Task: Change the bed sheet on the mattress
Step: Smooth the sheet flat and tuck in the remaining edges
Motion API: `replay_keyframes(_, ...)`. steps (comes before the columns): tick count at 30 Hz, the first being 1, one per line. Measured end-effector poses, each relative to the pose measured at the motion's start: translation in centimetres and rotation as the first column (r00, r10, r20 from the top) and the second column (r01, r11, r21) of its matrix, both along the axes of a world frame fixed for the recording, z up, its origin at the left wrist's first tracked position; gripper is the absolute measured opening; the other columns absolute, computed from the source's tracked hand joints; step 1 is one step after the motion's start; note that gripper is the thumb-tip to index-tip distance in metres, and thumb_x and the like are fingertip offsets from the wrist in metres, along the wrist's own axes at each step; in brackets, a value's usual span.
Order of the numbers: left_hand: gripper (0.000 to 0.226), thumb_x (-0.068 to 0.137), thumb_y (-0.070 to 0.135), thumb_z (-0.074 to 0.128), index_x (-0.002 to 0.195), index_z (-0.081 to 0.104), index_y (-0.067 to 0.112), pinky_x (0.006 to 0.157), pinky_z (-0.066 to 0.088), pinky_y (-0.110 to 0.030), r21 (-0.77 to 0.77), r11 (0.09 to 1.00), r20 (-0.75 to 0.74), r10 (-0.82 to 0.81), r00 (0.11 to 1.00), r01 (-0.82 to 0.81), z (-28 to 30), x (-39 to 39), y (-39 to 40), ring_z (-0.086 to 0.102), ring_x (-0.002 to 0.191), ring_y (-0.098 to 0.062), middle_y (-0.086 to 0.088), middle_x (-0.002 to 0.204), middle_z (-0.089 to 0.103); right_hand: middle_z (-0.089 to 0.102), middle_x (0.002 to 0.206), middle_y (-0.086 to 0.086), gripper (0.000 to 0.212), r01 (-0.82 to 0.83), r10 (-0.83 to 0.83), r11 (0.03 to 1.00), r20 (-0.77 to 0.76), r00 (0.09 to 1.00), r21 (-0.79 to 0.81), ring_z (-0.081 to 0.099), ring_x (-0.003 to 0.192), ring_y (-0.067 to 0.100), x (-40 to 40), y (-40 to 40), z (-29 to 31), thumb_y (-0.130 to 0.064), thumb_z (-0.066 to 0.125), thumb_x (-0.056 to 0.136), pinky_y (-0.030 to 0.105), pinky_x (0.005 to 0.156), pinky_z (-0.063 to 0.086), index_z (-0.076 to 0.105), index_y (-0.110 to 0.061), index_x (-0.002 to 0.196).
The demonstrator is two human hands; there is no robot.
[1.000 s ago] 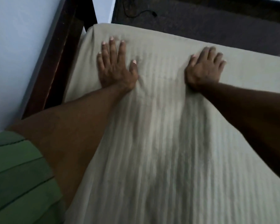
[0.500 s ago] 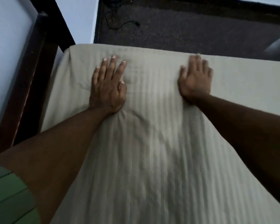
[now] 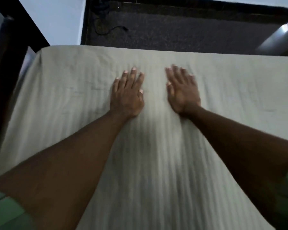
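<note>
While both hands lie flat with straight fingers, the left hand (image 3: 126,95) and right hand (image 3: 182,92) press the pale bed sheet (image 3: 156,163) spread over the mattress. It looks like the smoothing step. Next, I think, push the small wrinkles out to the edges.

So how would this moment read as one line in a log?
step: smoothing | left hand: flat on sheet | right hand: flat on sheet, blurred | sheet: covers mattress

Two hands lie on the bed: the left hand (image 3: 126,95) and the right hand (image 3: 181,92). One sheet (image 3: 156,163) covers it. One cable (image 3: 110,29) lies on one carpet (image 3: 181,30). Two green sleeves (image 3: 5,211) show.
</note>
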State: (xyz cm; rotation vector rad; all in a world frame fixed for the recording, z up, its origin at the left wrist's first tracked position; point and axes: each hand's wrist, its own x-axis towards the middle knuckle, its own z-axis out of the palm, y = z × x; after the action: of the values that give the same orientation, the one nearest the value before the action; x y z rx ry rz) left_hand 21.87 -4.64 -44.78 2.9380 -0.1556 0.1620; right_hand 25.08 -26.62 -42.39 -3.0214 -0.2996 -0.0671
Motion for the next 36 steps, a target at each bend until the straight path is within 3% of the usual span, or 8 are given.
replay_keyframes(5, 0.062, 0.100, 0.033, 0.038, 0.160, 0.032, 0.019, 0.126, 0.020, -0.045, -0.199, 0.973, -0.141, 0.092, 0.986, -0.119, 3.5, 0.2, -1.9, 0.020, 0.156, -0.030, -0.011, 0.170, 0.022, 0.011, 0.172, 0.012, 0.065, 0.455, -0.454, 0.890, -0.033, 0.891, 0.035, 0.009, 0.158, 0.036, -1.3, -6.5, 2.3, -0.042, 0.022, 0.106, 0.056, 0.127, 0.008, 0.017, -0.013, 0.164)
replay_keyframes(9, 0.056, 0.101, 0.038, 0.038, 0.148, 0.053, 0.011, 0.121, 0.031, -0.039, -0.575, 0.815, 0.032, 0.108, 0.994, -0.070, 5.6, -3.5, -6.5, 0.043, 0.145, -0.022, -0.008, 0.155, 0.050, 0.027, 0.168, 0.014, 0.060, 0.097, -0.070, 0.938, -0.092, 0.993, 0.333, 0.025, 0.154, 0.030, -7.5, 2.8, 2.0, -0.031, 0.040, 0.106, 0.036, 0.128, 0.011, 0.030, -0.008, 0.160)
replay_keyframes(13, 0.058, 0.101, 0.042, 0.033, 0.151, 0.051, 0.018, 0.123, 0.028, -0.040, -0.532, 0.839, -0.073, 0.094, 0.993, -0.119, 2.9, -8.3, -8.0, 0.039, 0.149, -0.019, -0.004, 0.160, 0.045, 0.025, 0.169, 0.007, 0.071, -0.199, 0.283, 0.921, -0.225, 0.932, 0.335, 0.023, 0.154, 0.019, -14.0, 4.4, 1.0, -0.046, 0.037, 0.100, 0.036, 0.128, 0.016, 0.023, -0.016, 0.164)
replay_keyframes(17, 0.061, 0.102, 0.041, 0.032, 0.158, 0.040, 0.019, 0.128, 0.018, -0.042, -0.324, 0.940, -0.144, 0.065, 0.987, -0.109, 1.5, -11.0, -6.2, 0.022, 0.157, -0.023, -0.009, 0.168, 0.027, 0.023, 0.170, 0.005, 0.063, -0.054, 0.054, 0.997, 0.001, 0.999, 0.060, 0.022, 0.156, 0.030, -12.6, -7.3, 0.0, -0.044, 0.029, 0.107, 0.047, 0.127, 0.015, 0.024, -0.018, 0.164)
replay_keyframes(21, 0.058, 0.103, 0.039, 0.035, 0.150, 0.051, 0.008, 0.126, 0.025, -0.043, -0.433, 0.894, -0.103, 0.076, 0.992, -0.114, 3.2, -13.6, -9.0, 0.036, 0.151, -0.024, -0.012, 0.160, 0.044, 0.008, 0.173, 0.010, 0.066, 0.235, -0.231, 0.972, -0.096, 0.968, 0.029, 0.008, 0.159, 0.032, -12.3, -13.1, 0.4, -0.043, 0.020, 0.107, 0.052, 0.128, 0.006, 0.012, -0.011, 0.165)
replay_keyframes(27, 0.052, 0.106, 0.037, 0.042, 0.152, 0.048, 0.013, 0.124, 0.031, -0.036, -0.774, 0.588, -0.184, 0.145, 0.972, -0.235, 4.3, -22.3, -13.6, 0.040, 0.146, -0.007, 0.002, 0.157, 0.047, 0.015, 0.171, 0.014, 0.077, -0.108, 0.158, 0.957, -0.173, 0.972, 0.269, 0.010, 0.159, 0.030, -26.5, 0.2, 1.0, -0.049, 0.026, 0.100, 0.046, 0.129, 0.007, 0.017, -0.007, 0.164)
replay_keyframes(30, 0.055, 0.105, 0.037, 0.038, 0.151, 0.049, 0.008, 0.128, 0.021, -0.034, -0.691, 0.676, -0.246, 0.114, 0.963, -0.257, 2.7, -25.4, -11.6, 0.028, 0.154, -0.010, -0.006, 0.165, 0.036, 0.018, 0.172, 0.005, 0.071, -0.209, 0.237, 0.960, -0.137, 0.962, 0.189, 0.013, 0.159, 0.025, -31.1, -2.5, 0.3, -0.050, 0.030, 0.104, 0.048, 0.127, 0.016, 0.022, -0.015, 0.164)
replay_keyframes(36, 0.060, 0.100, 0.037, 0.039, 0.150, 0.050, 0.007, 0.128, 0.016, -0.032, -0.644, 0.709, -0.292, 0.120, 0.949, -0.288, 3.5, -24.9, -12.0, 0.024, 0.156, -0.017, -0.010, 0.166, 0.032, 0.015, 0.173, 0.005, 0.063, 0.329, -0.322, 0.943, -0.119, 0.939, 0.043, 0.013, 0.158, 0.030, -30.5, -18.2, 0.5, -0.041, 0.025, 0.106, 0.052, 0.127, 0.012, 0.019, -0.018, 0.165)
